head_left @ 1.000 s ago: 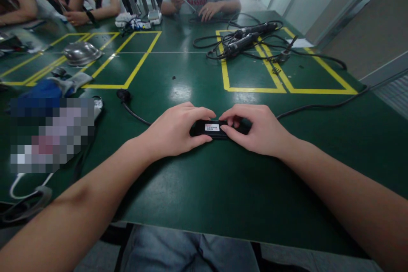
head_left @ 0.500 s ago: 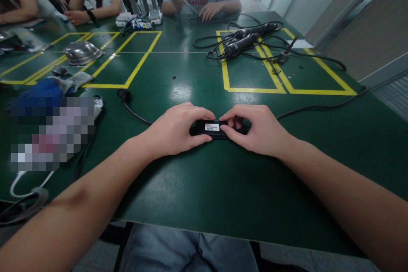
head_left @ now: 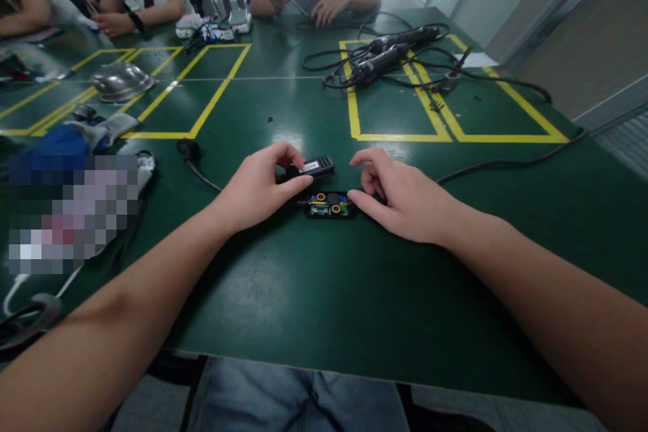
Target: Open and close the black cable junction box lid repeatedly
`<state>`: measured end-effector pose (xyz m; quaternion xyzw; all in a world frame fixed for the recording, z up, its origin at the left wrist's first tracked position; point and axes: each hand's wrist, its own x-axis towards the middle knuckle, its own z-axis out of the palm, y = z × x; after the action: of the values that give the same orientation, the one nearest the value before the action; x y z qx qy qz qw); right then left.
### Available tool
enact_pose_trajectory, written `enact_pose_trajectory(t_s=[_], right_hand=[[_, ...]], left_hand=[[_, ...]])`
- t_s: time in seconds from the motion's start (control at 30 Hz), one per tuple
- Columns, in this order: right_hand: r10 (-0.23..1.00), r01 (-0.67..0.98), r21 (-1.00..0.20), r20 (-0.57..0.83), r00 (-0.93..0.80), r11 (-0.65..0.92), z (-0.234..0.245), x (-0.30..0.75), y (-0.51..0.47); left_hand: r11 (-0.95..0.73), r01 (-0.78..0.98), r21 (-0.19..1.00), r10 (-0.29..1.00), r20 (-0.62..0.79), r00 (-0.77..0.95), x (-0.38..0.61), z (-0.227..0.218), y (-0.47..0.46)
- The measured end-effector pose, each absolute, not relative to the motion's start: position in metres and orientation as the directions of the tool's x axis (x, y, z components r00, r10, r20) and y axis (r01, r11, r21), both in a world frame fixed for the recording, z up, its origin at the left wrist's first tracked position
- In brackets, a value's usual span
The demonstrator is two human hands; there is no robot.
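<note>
My left hand point(head_left: 258, 179) grips a black plastic cover point(head_left: 324, 167) with a white label, thumb in front and fingers behind, lifted and tilted above the table. Just below it lies the open black casing point(head_left: 308, 214), with a small circuit board point(head_left: 328, 210), two copper-coloured ring coils and coloured wires showing inside. My right hand point(head_left: 405, 196) is at the casing's right end, its thumb tip at the edge there. Its index finger is raised apart from the thumb, with nothing held between them.
A black power plug point(head_left: 187, 148) on a cable lies to the left, and another cable point(head_left: 501, 163) runs off right. Ahead are corded black tools point(head_left: 385, 67) and a metal bowl point(head_left: 121, 83). A blue cloth item point(head_left: 65, 148) lies left. People sit across the green table point(head_left: 263, 304).
The labelled cover has come off the casing and moved up and left in my left hand, exposing the circuit board. My right hand's fingers have spread off the cover.
</note>
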<state>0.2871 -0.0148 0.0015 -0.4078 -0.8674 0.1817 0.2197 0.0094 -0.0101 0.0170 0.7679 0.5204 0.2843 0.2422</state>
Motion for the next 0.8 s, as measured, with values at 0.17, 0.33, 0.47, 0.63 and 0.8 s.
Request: enact_pose_trajectory(t_s=[0.17,0.33,0.47,0.63,0.8], right_hand=[[0.724,0.645,-0.344,0.195,-0.662,0.683,0.01,0.285,-0.016],[0.717,0.648,-0.317,0.207,-0.666,0.693,0.013,0.282,-0.019],[0.694,0.622,-0.315,0.229,-0.683,0.716,0.012,0.283,-0.021],[0.674,0.606,-0.297,0.273,-0.686,0.738,0.009,0.283,-0.021],[0.656,0.598,-0.269,0.283,-0.7,0.755,0.008,0.283,-0.022]], left_hand=[[-0.284,0.804,0.523,0.958,0.129,0.255,0.006,0.015,-0.008],[-0.41,0.802,0.434,0.912,0.215,0.35,0.005,0.018,-0.011],[-0.604,0.727,0.327,0.795,0.315,0.519,0.005,0.026,-0.02],[-0.7,0.641,0.315,0.707,0.179,0.684,0.008,0.034,-0.03],[-0.663,0.682,0.308,0.737,0.108,0.667,0.01,0.033,-0.031]])
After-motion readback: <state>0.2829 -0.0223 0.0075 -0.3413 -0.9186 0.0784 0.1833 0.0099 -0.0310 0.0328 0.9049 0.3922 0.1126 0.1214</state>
